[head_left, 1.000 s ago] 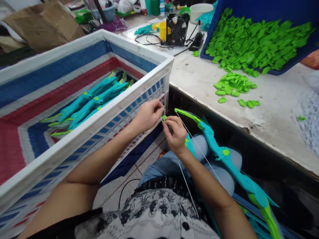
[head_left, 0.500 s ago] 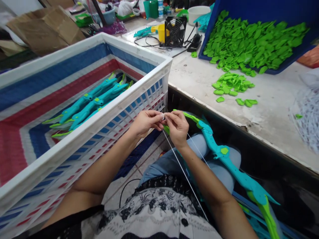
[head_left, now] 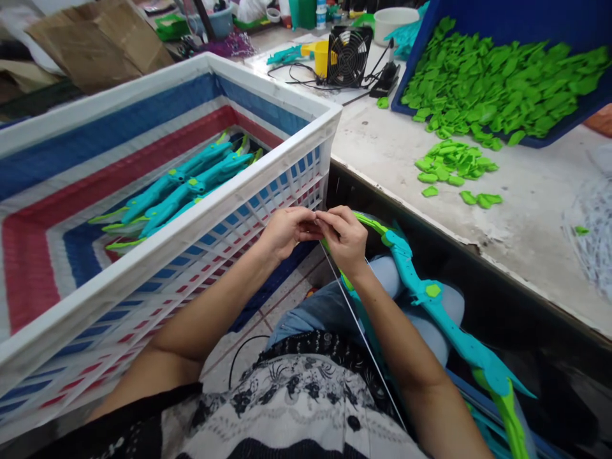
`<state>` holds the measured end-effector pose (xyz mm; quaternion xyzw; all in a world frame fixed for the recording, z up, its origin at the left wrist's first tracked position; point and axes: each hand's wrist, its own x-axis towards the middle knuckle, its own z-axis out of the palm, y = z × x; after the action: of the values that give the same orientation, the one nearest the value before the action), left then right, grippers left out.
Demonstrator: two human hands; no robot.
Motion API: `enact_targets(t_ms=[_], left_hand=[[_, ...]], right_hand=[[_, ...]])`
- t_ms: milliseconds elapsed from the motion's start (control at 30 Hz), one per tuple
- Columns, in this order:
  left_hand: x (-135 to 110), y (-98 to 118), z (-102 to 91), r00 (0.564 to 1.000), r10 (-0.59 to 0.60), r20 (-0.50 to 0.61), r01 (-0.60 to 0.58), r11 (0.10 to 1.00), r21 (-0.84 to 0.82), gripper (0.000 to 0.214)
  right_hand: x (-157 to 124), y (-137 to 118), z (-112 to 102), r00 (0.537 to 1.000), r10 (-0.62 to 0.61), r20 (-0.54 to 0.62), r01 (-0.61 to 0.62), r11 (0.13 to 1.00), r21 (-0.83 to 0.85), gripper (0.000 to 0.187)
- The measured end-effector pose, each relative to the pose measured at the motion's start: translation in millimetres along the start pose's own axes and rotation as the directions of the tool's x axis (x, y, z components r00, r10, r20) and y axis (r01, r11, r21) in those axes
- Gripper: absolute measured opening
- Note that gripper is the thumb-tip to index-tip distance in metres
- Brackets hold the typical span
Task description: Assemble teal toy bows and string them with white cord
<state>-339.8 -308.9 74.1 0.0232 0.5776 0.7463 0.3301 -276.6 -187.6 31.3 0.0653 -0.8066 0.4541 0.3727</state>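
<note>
My left hand (head_left: pixel 290 233) and my right hand (head_left: pixel 345 241) meet at the fingertips, both pinched closed around the end of a white string (head_left: pixel 352 307). The fingers cover that end. From there the string runs down past my right forearm. A teal and bright green toy bow (head_left: pixel 406 262) lies across my lap, on the jeans (head_left: pixel 306 326). Its upper green limb passes behind my right hand, and its lower limb reaches the bottom right. Whether the string's hidden end touches the limb tip, I cannot tell.
On the left, a white plastic crate (head_left: pixel 268 185) with a striped lining holds several similar bows (head_left: pixel 167 191). A blue bin (head_left: pixel 482 19) of green pieces (head_left: pixel 507 83) lies tipped on the worktable (head_left: pixel 373 140). Loose pieces (head_left: pixel 454 162), a black fan (head_left: pixel 349 56) and white strings (head_left: pixel 593 223) are there too.
The small white loop that showed at my left fingertips is now hidden between the fingers. My fingertips are closer together, and the whole view has shifted slightly.
</note>
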Motion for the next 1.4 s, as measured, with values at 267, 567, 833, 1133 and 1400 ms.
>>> enact_targets(t_ms=[267,567,833,1133,1400], left_hand=[[-3,6,-1.3,0.995,0.009,0.102,-0.030,0.977,0.211,0.013],[-2,-12,-16.3,0.980,0.168,0.111,-0.201,0.849,0.488,0.016],[-14,-4,-28.9,0.975,0.052,0.216,-0.207,0.571,0.795,0.026],[-26,-19,-41.7,0.951,0.167,0.260,-0.308,0.448,0.839,0.027],[-59,-65,-72.4,0.916,0.339,-0.214,-0.254,0.904,0.343,0.029]], right_hand=[[1,1,-6,1.000,-0.023,-0.014,0.022,0.998,-0.058,0.013],[-16,6,-9,0.983,0.164,0.082,-0.170,0.982,0.078,0.012],[-37,8,4,0.987,-0.097,0.131,0.112,0.987,-0.112,0.013],[-41,10,20,0.984,-0.005,0.178,0.079,0.907,-0.415,0.017],[-93,15,-83,0.979,0.203,0.025,-0.166,0.859,-0.484,0.017]])
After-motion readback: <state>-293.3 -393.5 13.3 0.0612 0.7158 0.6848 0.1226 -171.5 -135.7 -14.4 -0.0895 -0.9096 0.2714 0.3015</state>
